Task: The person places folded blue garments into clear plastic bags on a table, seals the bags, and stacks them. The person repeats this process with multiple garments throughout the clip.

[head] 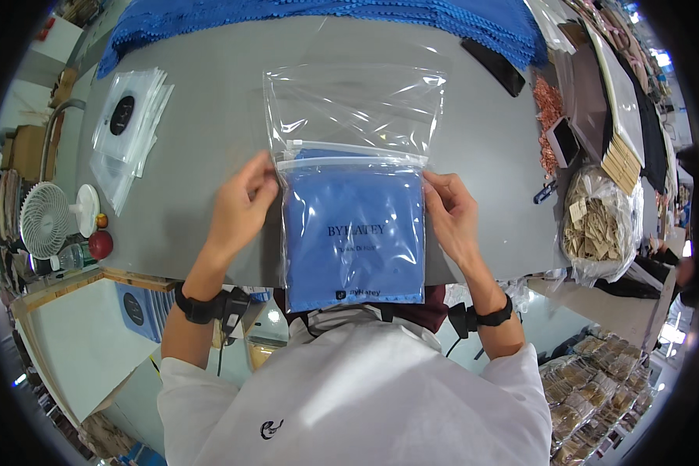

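Note:
A clear plastic slider-zip bag [355, 233] with folded blue fabric inside lies before me on the grey table [209, 105], its lower end reaching over the near edge. Dark writing is printed on its front. Beyond its white zip strip, a second strip with a slider [294, 143] and an empty stretch of clear plastic [349, 105] extend away from me. My right hand [453, 212] pinches the bag's right edge just below the zip. Slightly blurred, my left hand [242, 201] is at the left edge near the zip; whether its fingers grip the plastic is unclear.
Scalloped blue fabric [326, 14] is piled at the far edge. Flat clear bags [131, 122] and a white fan [45, 220] stand left. To the right are a black phone [494, 67], copper-coloured bits [547, 110], a white device [563, 143] and a bag of tags [594, 230].

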### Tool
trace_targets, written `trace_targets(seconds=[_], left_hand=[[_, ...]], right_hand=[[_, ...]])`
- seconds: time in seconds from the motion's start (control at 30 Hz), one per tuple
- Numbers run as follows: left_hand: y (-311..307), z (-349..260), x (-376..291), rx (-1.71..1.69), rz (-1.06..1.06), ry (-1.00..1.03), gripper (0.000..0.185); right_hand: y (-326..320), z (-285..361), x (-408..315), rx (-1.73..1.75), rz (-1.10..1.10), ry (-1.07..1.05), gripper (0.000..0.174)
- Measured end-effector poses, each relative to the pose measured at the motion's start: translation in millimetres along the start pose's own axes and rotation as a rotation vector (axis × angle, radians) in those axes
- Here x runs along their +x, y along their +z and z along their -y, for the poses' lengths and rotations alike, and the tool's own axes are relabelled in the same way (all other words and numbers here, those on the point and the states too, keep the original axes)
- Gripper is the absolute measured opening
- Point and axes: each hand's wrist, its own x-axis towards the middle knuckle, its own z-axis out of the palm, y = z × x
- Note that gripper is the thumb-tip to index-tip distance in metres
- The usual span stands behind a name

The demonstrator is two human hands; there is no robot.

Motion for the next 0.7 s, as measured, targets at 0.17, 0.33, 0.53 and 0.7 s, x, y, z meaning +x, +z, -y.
trace_targets(seconds=[0.17, 0.33, 0.53, 0.7], left_hand=[[11.7, 36.7, -44.4, 0.009, -0.018, -0.062, 0.021], [21.4, 29.5, -91.2, 0.194, -0.091, -0.151, 0.015], [31.3, 25.5, -128.3, 0.339, -0.153, -0.062, 0.020], [28.4, 30.9, -156.2, 0.367, -0.052, -0.136, 0.012]], right_hand=[[1.5, 11.5, -5.5, 0.052, 0.015, 0.030, 0.029], [-14.1, 14.8, -15.9, -0.037, 0.047, 0.275, 0.030], [-31.1, 17.6, -36.5, -0.317, 0.193, 0.323, 0.012], [-46.2, 22.9, -57.8, -0.536, 0.489, 0.190, 0.008]])
